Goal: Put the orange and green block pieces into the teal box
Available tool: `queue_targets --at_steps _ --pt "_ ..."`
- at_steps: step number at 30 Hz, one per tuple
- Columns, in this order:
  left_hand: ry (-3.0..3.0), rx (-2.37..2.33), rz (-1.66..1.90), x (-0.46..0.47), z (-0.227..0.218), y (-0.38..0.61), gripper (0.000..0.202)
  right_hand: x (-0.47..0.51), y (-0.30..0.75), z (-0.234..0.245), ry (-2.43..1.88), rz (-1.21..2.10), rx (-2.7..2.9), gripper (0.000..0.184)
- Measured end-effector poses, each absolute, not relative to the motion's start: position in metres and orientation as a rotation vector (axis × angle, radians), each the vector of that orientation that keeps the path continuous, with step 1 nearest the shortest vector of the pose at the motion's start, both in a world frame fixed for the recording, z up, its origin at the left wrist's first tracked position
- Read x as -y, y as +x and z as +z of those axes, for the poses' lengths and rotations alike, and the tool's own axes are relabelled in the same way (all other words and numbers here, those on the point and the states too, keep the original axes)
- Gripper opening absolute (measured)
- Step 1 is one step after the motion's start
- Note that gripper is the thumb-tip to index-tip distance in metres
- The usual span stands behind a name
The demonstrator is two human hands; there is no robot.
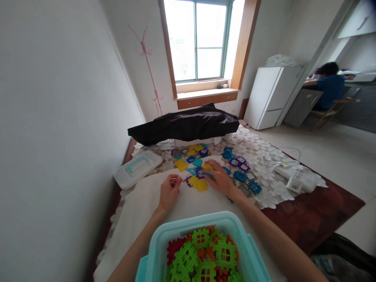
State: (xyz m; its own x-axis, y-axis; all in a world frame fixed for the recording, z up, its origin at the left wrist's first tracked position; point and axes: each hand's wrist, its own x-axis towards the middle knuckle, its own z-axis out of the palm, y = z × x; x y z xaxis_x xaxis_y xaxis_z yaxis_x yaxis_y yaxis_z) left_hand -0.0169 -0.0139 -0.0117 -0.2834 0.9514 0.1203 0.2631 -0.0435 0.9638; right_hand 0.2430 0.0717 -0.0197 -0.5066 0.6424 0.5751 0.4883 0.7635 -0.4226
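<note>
Interlocking plastic building tiles (197,172) in yellow, teal, blue and purple lie scattered on a white cloth (147,211) over a lace-covered table. My left hand (169,191) is pinched shut on a small white piece just left of a yellow tile (197,183). My right hand (219,178) lies over the tiles with its fingers on a teal and purple tile (201,172); whether it grips it is unclear. A teal bin (164,243) nearest me holds several green, red and orange tiles (202,254).
A clear lid with a teal handle (137,167) lies at the left. A black garment (185,126) covers the table's far end. A white power strip with cables (289,172) sits at the right. A white fridge (272,96) and a seated person (330,87) are far right.
</note>
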Motion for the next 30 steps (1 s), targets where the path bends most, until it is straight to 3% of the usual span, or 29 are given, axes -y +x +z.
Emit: queue_targets --at_steps 10,22,30 --pt "1.282 -1.614 1.398 0.014 -0.004 -0.018 0.044 -0.011 0.206 0.011 -0.305 0.490 2.611 0.019" --pt "1.386 -1.592 1.315 0.014 -0.007 -0.018 0.041 -0.031 0.204 -0.012 -0.472 0.491 2.455 0.019" --pt "1.480 -1.531 1.270 0.013 -0.016 -0.019 0.036 -0.025 0.205 -0.007 -0.461 0.525 2.586 0.037"
